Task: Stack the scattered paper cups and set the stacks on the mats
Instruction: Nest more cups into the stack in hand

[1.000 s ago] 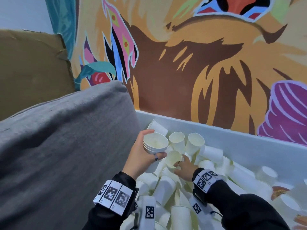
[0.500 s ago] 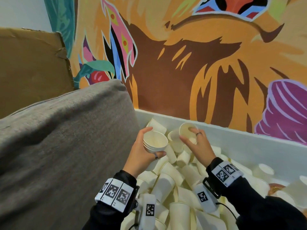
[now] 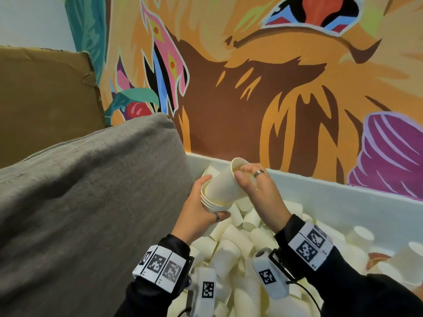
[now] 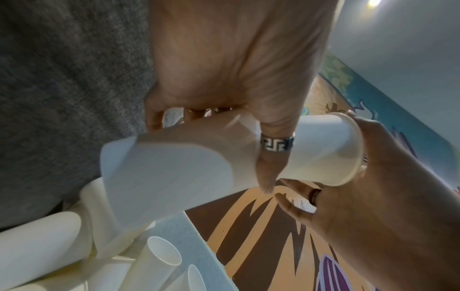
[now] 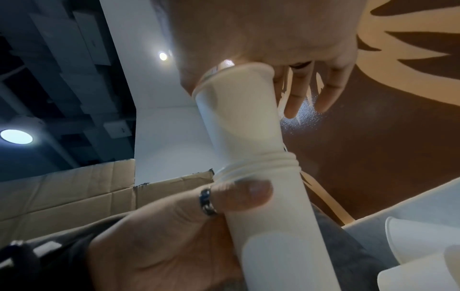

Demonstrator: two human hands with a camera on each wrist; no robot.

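Left hand (image 3: pixel 196 216) wraps short stack (image 3: pixel 214 203) of nested cups, mouth tilted toward right hand (image 3: pixel 258 191) for easy entry. Right-hand fingers (image 3: pixel 246 171) pinch rim of single cup (image 3: pixel 225 181), base partly inside stack. Loose cups (image 3: pixel 231 245) fill white bin (image 3: pixel 343 202) below. Mats not visible.

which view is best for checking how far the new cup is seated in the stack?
Right wrist: the cup enters the stack side-on, bunched rims plainly visible, most of the cup still out. Head shows the same junction smaller, the cup tilted. In the left wrist view the left hand and its thumb cover the rims.
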